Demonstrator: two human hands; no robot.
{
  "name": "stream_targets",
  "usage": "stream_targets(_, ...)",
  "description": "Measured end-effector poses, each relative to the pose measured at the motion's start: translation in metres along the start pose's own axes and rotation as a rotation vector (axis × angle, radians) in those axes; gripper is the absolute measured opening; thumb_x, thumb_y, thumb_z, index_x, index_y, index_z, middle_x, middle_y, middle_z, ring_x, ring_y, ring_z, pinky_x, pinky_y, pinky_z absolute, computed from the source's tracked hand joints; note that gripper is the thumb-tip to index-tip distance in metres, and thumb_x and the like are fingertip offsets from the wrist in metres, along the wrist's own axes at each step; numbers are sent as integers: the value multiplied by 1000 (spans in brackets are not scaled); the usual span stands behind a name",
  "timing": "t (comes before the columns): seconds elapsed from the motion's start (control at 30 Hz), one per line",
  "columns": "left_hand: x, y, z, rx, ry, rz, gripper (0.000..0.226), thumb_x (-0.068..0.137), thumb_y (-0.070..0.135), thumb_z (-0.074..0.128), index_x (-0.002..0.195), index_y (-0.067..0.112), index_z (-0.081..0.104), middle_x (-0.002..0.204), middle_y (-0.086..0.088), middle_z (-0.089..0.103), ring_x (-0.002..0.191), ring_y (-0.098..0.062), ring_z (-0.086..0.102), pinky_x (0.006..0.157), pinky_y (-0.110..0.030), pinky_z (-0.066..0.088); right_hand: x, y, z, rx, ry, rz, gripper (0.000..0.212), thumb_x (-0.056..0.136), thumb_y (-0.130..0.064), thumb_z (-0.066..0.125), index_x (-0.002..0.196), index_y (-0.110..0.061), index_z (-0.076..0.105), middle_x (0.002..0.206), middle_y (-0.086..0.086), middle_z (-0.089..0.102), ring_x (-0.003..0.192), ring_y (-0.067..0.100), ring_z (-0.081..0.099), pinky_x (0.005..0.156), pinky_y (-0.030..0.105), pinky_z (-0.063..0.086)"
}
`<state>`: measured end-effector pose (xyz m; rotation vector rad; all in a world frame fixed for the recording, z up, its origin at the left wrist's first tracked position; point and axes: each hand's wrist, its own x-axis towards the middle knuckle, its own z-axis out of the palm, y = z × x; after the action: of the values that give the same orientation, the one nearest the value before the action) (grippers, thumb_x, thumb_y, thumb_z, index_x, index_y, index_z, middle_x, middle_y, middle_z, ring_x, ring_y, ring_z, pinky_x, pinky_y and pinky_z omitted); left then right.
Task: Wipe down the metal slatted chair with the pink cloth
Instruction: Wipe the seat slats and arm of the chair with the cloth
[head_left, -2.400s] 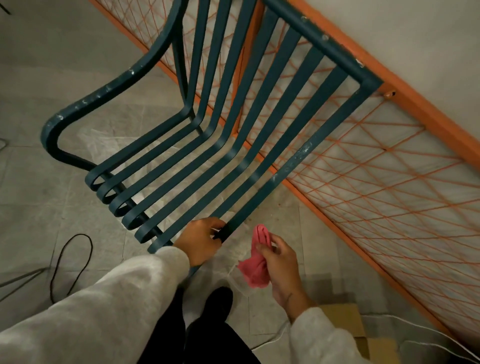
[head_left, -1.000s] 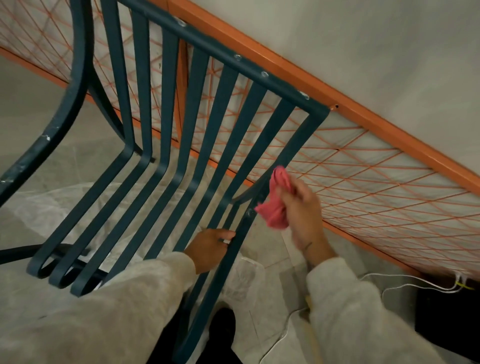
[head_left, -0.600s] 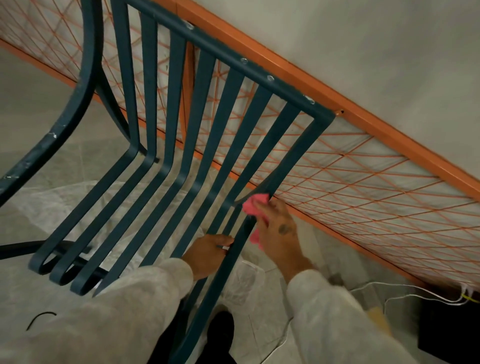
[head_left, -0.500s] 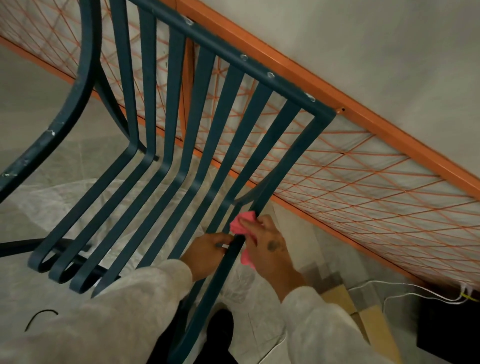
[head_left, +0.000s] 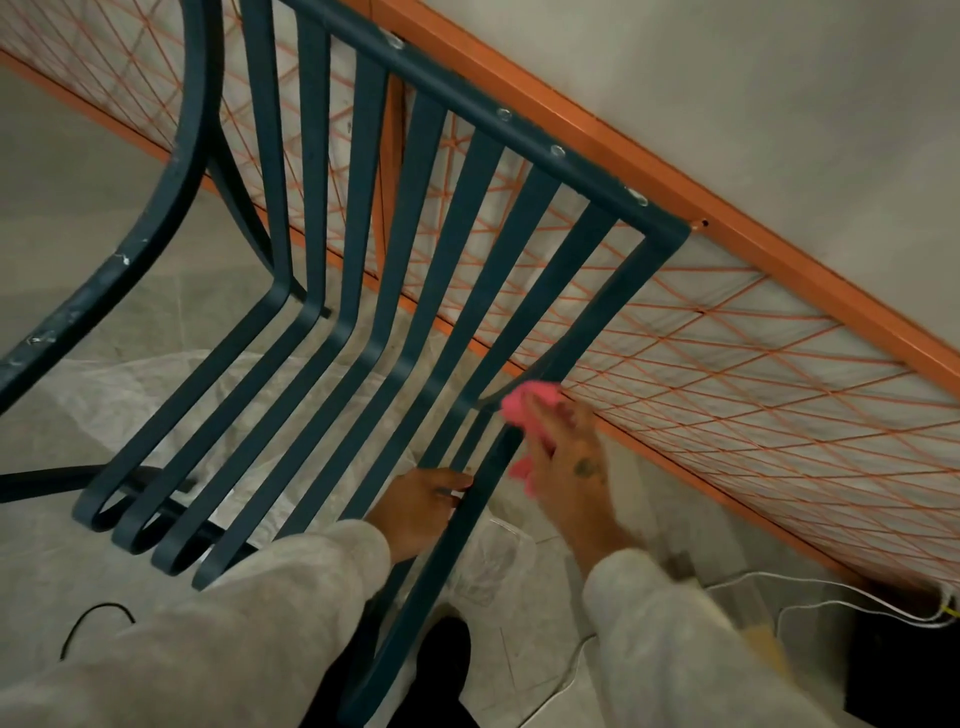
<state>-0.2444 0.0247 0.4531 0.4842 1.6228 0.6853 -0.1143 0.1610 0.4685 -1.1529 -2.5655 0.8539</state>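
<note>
A single head-worn view looks steeply down and forward, tilted, from close above the chair (head_left: 363, 291). Both hands sit low in frame.

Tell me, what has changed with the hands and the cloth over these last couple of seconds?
The right hand carried the pink cloth up from beside the seat front onto the chair's outer side bar and has been rubbing it up and down near the bend. The left hand has stayed gripping a slat close by.
</note>
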Motion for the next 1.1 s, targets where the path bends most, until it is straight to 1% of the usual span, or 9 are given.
stream_targets(0.13,4,-3,-1,51,-2,-4,35,90,5,49,113,23,67,120,-3,67,107,-20,64,100,-42,49,-59,-1,37,0,-219,67,49,95,-8,60,134,-36,54,126,-9,44,105,7,53,99,13,46)
stream_targets(0.27,2,-8,-4,22,-11,-44,38,87,1,52,98,35,66,119,-3,67,104,-19,65,97,-40,52,-36,8,13,-18,-287,58,35,95,-14,60,126,-31,62,122,-8,50,96,6,59,85,16,54)
stream_targets(0.37,3,-11,-4,-4,-22,-32,36,91,3,51,102,34,65,123,0,63,112,-21,62,100,-40,50,10,0,-26,79,-167,81,23,98,-21,55,120,-24,60,108,-16,57,82,-8,61,64,9,52)
stream_targets(0.5,3,-15,-4,-22,-24,-30,33,92,6,50,106,33,65,126,0,62,116,-22,60,101,-40,49,55,-13,-52,-89,64,67,40,97,-12,57,130,-34,49,133,6,40,101,12,55,82,9,51)
stream_targets(0.57,2,-16,-4,-24,-36,-26,33,93,6,49,110,29,65,128,0,61,118,-22,59,103,-40,48,59,-8,-49,-219,117,64,43,97,-15,56,138,-24,48,133,5,35,98,4,43,76,-1,42)
stream_targets(0.63,2,-16,-4,-21,-45,-26,33,94,6,48,116,25,64,129,-1,60,119,-24,58,103,-40,48,52,-4,-38,-222,114,96,39,98,-25,50,137,-24,48,124,-6,38,93,-6,37,83,10,45)
stream_targets(0.77,1,-20,-6,19,-58,-45,37,92,1,50,121,21,63,130,-2,59,116,-22,60,103,-39,48,-6,-7,10,-379,-280,20,55,96,-22,58,147,-26,37,138,6,40,118,15,49,105,30,45)
stream_targets(0.87,1,-25,-8,38,-79,-69,42,89,-2,50,121,21,63,127,-1,62,107,-16,63,100,-38,50,-41,-25,29,-394,-459,-31,52,93,-23,64,142,-23,48,136,8,44,114,23,54,101,27,45)
stream_targets(1.1,-7,-29,-12,100,-94,-53,38,95,3,45,122,23,64,132,0,60,113,-18,62,103,-32,47,48,-65,-28,-328,-427,56,33,95,-12,59,126,-22,61,139,2,42,121,21,50,100,30,44)
